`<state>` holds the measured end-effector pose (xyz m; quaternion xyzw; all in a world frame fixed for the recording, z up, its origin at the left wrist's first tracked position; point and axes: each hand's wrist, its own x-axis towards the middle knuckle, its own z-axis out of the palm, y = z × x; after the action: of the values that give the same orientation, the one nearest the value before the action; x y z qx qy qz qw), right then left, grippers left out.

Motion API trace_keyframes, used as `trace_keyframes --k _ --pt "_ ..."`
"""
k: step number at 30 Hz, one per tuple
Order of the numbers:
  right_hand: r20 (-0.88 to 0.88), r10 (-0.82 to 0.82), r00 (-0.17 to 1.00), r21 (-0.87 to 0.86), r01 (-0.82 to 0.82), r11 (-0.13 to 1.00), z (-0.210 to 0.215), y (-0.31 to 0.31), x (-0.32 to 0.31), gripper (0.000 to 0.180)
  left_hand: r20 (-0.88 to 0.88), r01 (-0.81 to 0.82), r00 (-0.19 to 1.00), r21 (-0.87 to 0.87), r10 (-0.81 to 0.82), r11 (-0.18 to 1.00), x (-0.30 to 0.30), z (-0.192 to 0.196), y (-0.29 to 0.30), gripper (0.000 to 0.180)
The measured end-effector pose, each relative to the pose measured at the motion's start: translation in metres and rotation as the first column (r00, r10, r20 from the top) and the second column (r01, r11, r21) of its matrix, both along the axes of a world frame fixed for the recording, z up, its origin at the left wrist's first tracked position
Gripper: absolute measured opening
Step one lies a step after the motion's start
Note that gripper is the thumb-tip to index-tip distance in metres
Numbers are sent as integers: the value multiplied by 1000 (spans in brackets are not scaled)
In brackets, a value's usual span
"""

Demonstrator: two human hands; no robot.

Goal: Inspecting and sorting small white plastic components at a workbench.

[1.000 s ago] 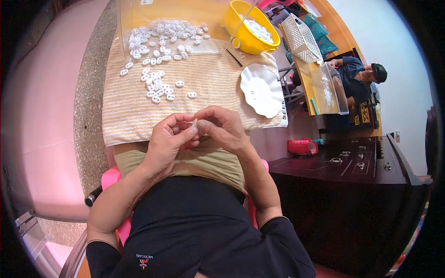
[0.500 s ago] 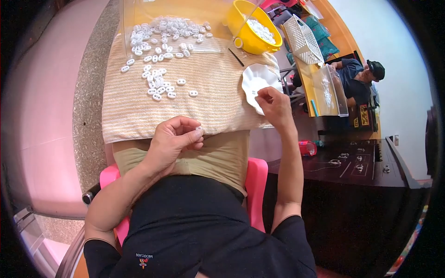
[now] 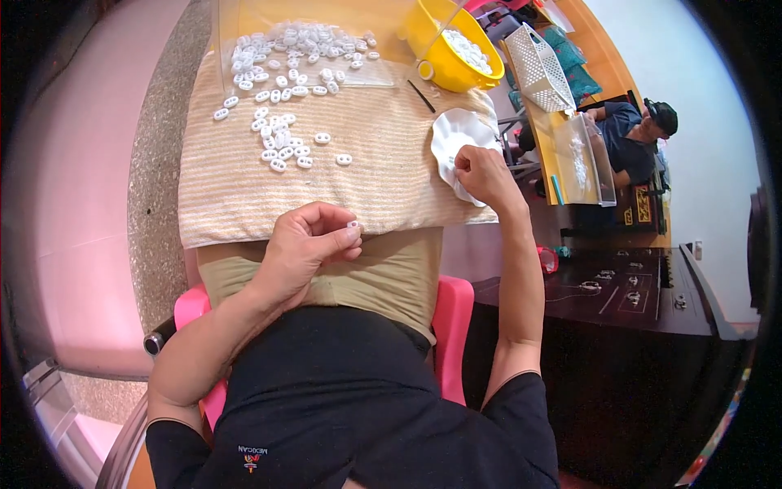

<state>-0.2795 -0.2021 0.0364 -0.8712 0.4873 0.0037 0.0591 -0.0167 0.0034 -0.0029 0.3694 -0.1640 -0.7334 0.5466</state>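
My left hand (image 3: 309,240) is closed in a pinch near the front edge of the towel. A small white two-holed plastic piece (image 3: 353,225) shows between its thumb and index finger. My right hand (image 3: 487,177) reaches over a white scalloped dish (image 3: 450,134), fingers drawn together and pointing into it. Whatever those fingertips grip, if anything, is hidden. A few tiny dark specks show in the dish beside them. Loose white two-holed pieces (image 3: 281,143) like the held one lie on the towel, ahead of my left hand.
A striped towel (image 3: 383,175) covers the table. At the back, a clear tray (image 3: 371,80) holds many more pieces. A yellow tub (image 3: 432,72) of white pieces stands at back right, near a thin black stick (image 3: 422,96). Further right, a person (image 3: 631,134) sits at another table.
My right hand has shifted slightly right and lower over the dish, its fingers now curled down into it. My left hand keeps its pinch on the white piece. The whole view has shifted slightly.
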Motion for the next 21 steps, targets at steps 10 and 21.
trace_keyframes --k 10,21 --pt "25 -34 999 20 34 999 0 10 -6 17 19 25 1000 -19 -25 1000 1 -7 1 16" --pt "788 -207 580 409 -241 880 -8 84 39 10 -75 0 997 30 2 1000 2 -1 -1 15"
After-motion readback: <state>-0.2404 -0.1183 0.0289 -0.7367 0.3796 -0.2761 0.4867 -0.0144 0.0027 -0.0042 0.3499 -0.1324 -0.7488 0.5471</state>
